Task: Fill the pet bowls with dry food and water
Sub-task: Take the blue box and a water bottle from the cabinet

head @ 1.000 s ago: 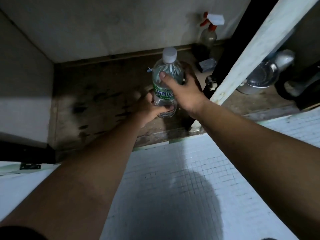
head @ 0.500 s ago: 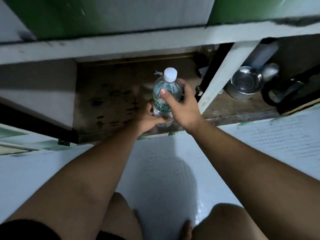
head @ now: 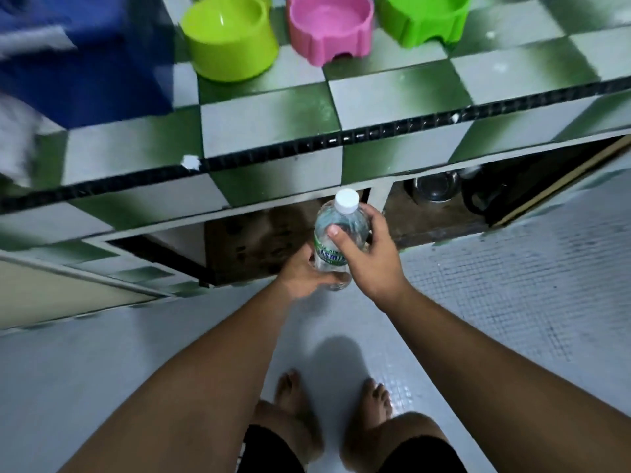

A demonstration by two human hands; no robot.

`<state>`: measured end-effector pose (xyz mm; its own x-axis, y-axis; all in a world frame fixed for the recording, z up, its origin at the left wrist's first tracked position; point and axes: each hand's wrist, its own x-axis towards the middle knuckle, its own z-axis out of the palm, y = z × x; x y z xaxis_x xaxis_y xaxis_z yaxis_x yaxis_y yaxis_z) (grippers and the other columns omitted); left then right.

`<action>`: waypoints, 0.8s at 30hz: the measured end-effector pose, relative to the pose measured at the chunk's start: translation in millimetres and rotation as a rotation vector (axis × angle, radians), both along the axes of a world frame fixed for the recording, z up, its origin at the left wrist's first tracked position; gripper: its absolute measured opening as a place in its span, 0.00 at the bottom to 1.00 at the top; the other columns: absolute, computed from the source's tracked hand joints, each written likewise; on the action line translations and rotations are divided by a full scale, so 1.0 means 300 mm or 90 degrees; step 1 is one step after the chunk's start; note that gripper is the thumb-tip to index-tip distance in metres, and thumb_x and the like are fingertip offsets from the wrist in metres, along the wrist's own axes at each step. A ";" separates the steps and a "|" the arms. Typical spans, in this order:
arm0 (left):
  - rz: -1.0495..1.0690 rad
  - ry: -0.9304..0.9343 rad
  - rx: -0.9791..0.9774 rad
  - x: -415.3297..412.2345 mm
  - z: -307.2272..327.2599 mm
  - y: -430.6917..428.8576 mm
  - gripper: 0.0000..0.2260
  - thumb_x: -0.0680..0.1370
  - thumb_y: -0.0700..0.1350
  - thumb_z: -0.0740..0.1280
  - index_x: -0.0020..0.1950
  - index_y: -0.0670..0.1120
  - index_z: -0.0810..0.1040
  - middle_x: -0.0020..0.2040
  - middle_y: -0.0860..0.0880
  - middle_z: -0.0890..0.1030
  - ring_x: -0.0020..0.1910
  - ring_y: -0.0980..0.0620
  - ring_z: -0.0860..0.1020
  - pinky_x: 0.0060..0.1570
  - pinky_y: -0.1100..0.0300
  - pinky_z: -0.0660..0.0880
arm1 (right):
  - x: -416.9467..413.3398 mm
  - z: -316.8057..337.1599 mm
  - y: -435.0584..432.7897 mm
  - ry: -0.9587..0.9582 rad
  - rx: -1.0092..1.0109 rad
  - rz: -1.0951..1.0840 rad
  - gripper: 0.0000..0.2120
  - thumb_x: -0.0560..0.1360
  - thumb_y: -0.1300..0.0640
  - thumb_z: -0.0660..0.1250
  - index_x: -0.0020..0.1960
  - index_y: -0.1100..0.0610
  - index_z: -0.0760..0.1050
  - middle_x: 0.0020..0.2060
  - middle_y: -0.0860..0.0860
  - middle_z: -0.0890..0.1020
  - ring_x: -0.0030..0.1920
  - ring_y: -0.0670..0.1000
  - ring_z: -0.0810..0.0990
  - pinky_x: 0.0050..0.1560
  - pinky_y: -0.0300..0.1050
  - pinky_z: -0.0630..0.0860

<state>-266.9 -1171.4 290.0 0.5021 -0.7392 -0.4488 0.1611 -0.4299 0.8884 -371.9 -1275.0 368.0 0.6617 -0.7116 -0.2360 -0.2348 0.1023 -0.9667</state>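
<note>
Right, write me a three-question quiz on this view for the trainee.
1. True or false: the white cap is off the water bottle.
2. Which bowl stands on the tiled counter between the lime pet bowl and the green pet bowl? A. a pink one B. a blue one C. a white one
3. Fill in: the right hand grips the bottle's upper body, and the ____ hand grips its lower part.

Key
1. False: the cap is on.
2. A: the pink pet bowl.
3. Left: the left hand holds the lower part.
</note>
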 end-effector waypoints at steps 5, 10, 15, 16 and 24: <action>0.009 -0.037 0.016 -0.046 0.287 -0.019 0.38 0.64 0.36 0.84 0.71 0.49 0.74 0.60 0.50 0.85 0.60 0.49 0.83 0.60 0.55 0.80 | -0.081 0.311 -0.029 0.002 -0.058 0.013 0.30 0.70 0.43 0.76 0.68 0.45 0.69 0.57 0.42 0.80 0.56 0.37 0.79 0.59 0.36 0.76; -0.005 -0.099 -0.011 -0.093 0.534 -0.066 0.38 0.62 0.46 0.86 0.69 0.55 0.75 0.59 0.55 0.85 0.59 0.54 0.83 0.63 0.52 0.79 | -0.152 0.562 -0.083 -0.010 -0.094 0.013 0.30 0.70 0.42 0.76 0.68 0.45 0.70 0.57 0.42 0.81 0.55 0.37 0.80 0.57 0.34 0.76; -0.061 -0.210 -0.016 -0.128 0.764 -0.144 0.33 0.62 0.55 0.85 0.64 0.58 0.77 0.55 0.61 0.85 0.55 0.63 0.82 0.59 0.61 0.78 | -0.201 0.778 -0.164 -0.018 -0.139 -0.002 0.27 0.71 0.43 0.75 0.66 0.47 0.72 0.54 0.41 0.81 0.52 0.31 0.79 0.53 0.28 0.75; -0.061 -0.219 -0.024 -0.133 0.801 -0.165 0.32 0.63 0.54 0.85 0.64 0.57 0.78 0.55 0.60 0.85 0.54 0.63 0.82 0.57 0.62 0.78 | -0.207 0.817 -0.183 -0.020 -0.149 -0.006 0.27 0.71 0.42 0.75 0.67 0.47 0.72 0.54 0.42 0.81 0.52 0.34 0.79 0.55 0.31 0.76; -0.048 -0.241 -0.061 -0.124 0.977 -0.350 0.25 0.65 0.49 0.85 0.60 0.52 0.82 0.52 0.55 0.87 0.51 0.57 0.85 0.56 0.56 0.80 | -0.187 1.010 -0.353 -0.050 -0.192 -0.027 0.27 0.65 0.32 0.73 0.60 0.41 0.73 0.54 0.40 0.82 0.54 0.43 0.82 0.58 0.51 0.81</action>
<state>-304.0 -1276.3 583.2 0.5621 -0.8097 -0.1686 -0.2147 -0.3398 0.9157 -428.1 -1380.9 670.9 0.6375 -0.7694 0.0405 -0.1596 -0.1832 -0.9700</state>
